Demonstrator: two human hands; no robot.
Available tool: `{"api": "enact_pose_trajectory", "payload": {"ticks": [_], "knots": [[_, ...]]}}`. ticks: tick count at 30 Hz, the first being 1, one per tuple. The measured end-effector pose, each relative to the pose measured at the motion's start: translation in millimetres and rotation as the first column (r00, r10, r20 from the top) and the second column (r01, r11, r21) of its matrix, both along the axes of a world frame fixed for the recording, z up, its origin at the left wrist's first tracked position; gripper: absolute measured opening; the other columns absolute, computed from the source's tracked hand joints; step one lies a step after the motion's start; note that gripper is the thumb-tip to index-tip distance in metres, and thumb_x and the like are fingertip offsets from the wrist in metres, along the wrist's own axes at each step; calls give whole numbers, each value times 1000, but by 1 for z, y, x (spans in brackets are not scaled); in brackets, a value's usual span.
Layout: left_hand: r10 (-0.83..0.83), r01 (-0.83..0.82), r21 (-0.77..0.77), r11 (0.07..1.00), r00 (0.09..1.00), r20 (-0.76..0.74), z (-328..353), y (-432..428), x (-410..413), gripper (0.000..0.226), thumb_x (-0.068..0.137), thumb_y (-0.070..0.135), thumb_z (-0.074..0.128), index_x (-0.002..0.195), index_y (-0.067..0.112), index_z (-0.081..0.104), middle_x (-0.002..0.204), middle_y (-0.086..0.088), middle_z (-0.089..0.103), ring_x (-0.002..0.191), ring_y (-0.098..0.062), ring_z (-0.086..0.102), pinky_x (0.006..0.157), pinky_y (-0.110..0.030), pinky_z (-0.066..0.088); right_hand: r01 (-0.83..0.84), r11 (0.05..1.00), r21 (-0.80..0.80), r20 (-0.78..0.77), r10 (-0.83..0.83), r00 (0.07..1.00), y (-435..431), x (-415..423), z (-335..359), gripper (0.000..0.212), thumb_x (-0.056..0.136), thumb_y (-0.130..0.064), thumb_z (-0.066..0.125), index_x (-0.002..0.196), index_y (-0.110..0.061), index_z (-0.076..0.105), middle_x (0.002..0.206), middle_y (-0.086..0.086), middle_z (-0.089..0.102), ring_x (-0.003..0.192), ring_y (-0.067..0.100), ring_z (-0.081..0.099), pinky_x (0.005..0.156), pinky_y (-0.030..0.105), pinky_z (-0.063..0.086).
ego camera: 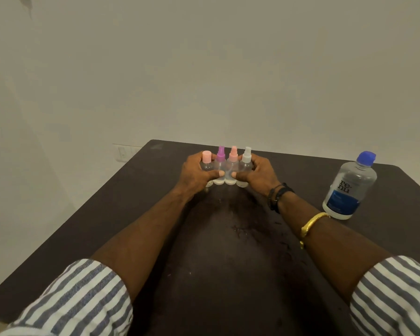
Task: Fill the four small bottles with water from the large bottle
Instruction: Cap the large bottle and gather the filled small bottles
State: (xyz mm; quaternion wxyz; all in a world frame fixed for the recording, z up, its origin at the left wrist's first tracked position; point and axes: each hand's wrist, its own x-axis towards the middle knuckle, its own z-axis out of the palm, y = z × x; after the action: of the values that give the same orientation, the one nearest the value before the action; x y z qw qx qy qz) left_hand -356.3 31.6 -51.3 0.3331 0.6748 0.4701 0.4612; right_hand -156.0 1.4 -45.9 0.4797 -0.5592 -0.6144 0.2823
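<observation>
Several small clear bottles stand upright in a tight row on the dark table (155, 214): a pink flat-cap bottle (206, 158), a purple-spray bottle (220, 156), a pink-spray bottle (233, 156) and a white-spray bottle (246, 157). My left hand (194, 173) wraps the row's left end and my right hand (260, 174) wraps its right end, both thumbs pressed on the front of the middle bottles. The large clear bottle (349, 187) with a blue cap and blue label stands capped at the right, apart from both hands.
A pale wall rises right behind the table's far edge, with a wall switch (122, 153) at the left. Water spots (240, 229) mark the tabletop between my forearms. The table's right corner lies just past the large bottle.
</observation>
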Motion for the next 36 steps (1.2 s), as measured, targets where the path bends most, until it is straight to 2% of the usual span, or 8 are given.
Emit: {"api": "enact_pose_trajectory", "payload": {"ticks": [2,5,9,13,16,22,27,36], "knots": [[-5,5,0,1000,1000,13,1,17,0,44,71,15,92,110,16,71,105,-1,73,97,-24,70,86,-37,58,23,1000,-2,0,-23,1000,14,-1,1,40,74,-12,87,111,-16,71,108,2,72,102,24,67,93,47,56],[-9,9,4,1000,1000,5,3,47,2,48,71,15,92,115,13,71,111,-4,73,101,-26,69,93,-44,58,58,998,1,7,-58,998,40,-2,2,42,75,-13,86,113,-16,71,109,2,71,102,24,67,92,43,57],[-12,13,22,1000,1000,-14,3,84,5,47,70,18,92,112,11,71,109,-5,73,101,-27,69,93,-44,58,81,996,29,13,-81,997,71,-1,1,41,77,-13,85,115,-12,70,110,4,71,102,25,67,86,34,55],[-46,47,44,998,999,-20,0,121,7,57,60,34,92,110,13,73,105,-6,75,97,-28,72,91,-50,60,109,994,27,20,-110,994,101,1,-1,45,78,-16,85,119,-13,68,115,5,70,105,27,65,93,43,56],[-67,68,52,996,997,-26,0,144,9,59,59,38,91,109,13,73,105,-5,76,97,-27,73,90,-50,60,120,993,17,31,-121,992,121,4,-4,48,78,-17,86,121,-14,66,118,6,69,108,28,65,98,48,55],[-103,104,47,993,995,-14,-2,176,16,51,66,23,93,110,10,73,106,-8,75,98,-29,72,91,-51,60,138,990,0,43,-138,990,145,10,-7,49,79,-18,85,124,-13,64,121,5,68,110,27,64,100,49,53],[-137,136,11,991,990,43,-7,187,22,44,69,10,92,108,7,73,103,-9,76,94,-26,73,89,-46,61,157,987,-20,53,-156,986,155,15,-13,47,77,-17,85,120,-15,66,117,4,69,107,26,64,98,51,53],[-184,191,-52,980,976,115,-10,181,24,44,71,6,90,111,6,71,104,-9,77,94,-22,75,85,-38,62,156,988,-17,46,-155,987,157,17,-18,51,73,-26,86,120,-20,65,117,1,69,108,25,65,96,52,55]]}}
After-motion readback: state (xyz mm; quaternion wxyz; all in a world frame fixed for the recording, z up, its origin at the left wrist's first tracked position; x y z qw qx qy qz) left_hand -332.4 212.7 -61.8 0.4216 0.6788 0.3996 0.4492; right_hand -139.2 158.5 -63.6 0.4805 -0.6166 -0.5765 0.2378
